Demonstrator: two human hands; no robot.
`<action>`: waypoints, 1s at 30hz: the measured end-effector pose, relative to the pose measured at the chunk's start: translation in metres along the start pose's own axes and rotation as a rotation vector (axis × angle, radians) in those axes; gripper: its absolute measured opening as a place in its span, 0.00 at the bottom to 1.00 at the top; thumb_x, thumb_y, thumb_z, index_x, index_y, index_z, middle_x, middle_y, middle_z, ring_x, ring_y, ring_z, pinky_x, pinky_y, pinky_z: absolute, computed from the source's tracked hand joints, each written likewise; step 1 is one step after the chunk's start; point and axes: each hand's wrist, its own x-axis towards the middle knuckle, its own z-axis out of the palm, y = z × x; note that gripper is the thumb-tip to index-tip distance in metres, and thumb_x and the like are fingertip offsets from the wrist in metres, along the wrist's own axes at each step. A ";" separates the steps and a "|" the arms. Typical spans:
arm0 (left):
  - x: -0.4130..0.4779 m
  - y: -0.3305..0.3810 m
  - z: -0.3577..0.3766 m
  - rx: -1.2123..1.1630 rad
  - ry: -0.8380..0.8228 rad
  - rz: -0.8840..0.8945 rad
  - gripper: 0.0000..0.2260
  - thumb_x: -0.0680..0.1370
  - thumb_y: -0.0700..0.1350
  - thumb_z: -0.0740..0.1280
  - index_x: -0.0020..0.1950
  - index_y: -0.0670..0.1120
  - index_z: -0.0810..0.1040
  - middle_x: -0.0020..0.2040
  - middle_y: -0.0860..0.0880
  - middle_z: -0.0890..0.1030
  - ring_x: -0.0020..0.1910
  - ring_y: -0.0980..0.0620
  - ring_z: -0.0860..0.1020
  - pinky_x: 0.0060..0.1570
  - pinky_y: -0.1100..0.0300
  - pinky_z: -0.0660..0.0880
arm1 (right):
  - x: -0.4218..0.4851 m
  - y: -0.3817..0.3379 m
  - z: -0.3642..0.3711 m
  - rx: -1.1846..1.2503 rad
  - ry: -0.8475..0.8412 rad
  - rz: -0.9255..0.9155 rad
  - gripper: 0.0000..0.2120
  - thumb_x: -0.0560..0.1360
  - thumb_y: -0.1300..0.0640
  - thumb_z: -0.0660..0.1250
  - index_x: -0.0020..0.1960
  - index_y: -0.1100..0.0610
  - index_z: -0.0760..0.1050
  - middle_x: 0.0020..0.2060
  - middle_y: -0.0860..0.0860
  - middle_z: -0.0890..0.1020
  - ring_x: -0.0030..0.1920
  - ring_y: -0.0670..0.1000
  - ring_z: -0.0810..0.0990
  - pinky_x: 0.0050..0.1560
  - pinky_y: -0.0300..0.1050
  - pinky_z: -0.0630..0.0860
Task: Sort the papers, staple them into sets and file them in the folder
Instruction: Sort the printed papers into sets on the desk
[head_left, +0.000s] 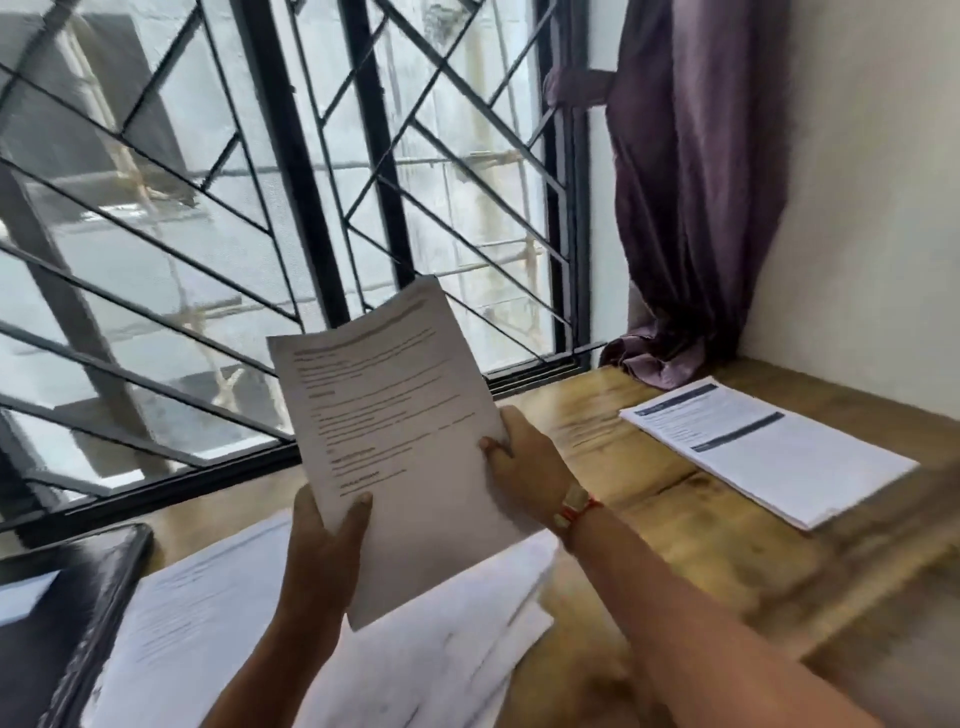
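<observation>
room: wooden table (727, 545) below the barred window (260, 208), purple curtain (696, 197) at the window's right
papers: white printed sheets (395, 415), maybe a few, up in front of the window
grips: left grip (327, 525), right grip (524, 457), both pinching the sheets

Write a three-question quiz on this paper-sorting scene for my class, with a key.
1. True or false: the left hand and right hand both hold the raised papers.
2. Where does the stack with blue bands lie? A: on the table, right of the hands. B: on the floor. C: on a chair.
3. Fill in: the curtain is ____.
Key: 1 true; 2 A; 3 purple.
</observation>
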 end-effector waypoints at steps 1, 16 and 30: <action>-0.010 0.004 0.015 0.008 -0.001 0.008 0.10 0.81 0.45 0.68 0.60 0.50 0.72 0.57 0.46 0.81 0.54 0.42 0.81 0.52 0.39 0.80 | -0.007 0.005 -0.017 -0.030 0.005 0.026 0.03 0.79 0.58 0.61 0.49 0.50 0.68 0.42 0.52 0.80 0.41 0.56 0.79 0.38 0.43 0.70; -0.108 0.005 0.260 0.188 -0.501 -0.318 0.09 0.77 0.45 0.67 0.56 0.48 0.82 0.53 0.45 0.85 0.51 0.45 0.84 0.53 0.42 0.81 | -0.076 0.124 -0.272 -0.568 0.066 0.485 0.15 0.77 0.55 0.67 0.61 0.61 0.75 0.61 0.60 0.80 0.61 0.60 0.77 0.55 0.45 0.72; -0.099 0.001 0.326 0.560 -0.454 -0.155 0.12 0.76 0.41 0.72 0.58 0.43 0.81 0.57 0.47 0.84 0.53 0.47 0.81 0.43 0.63 0.71 | -0.044 0.189 -0.299 -0.839 0.035 0.490 0.17 0.74 0.59 0.69 0.62 0.60 0.72 0.59 0.61 0.79 0.61 0.62 0.77 0.57 0.51 0.76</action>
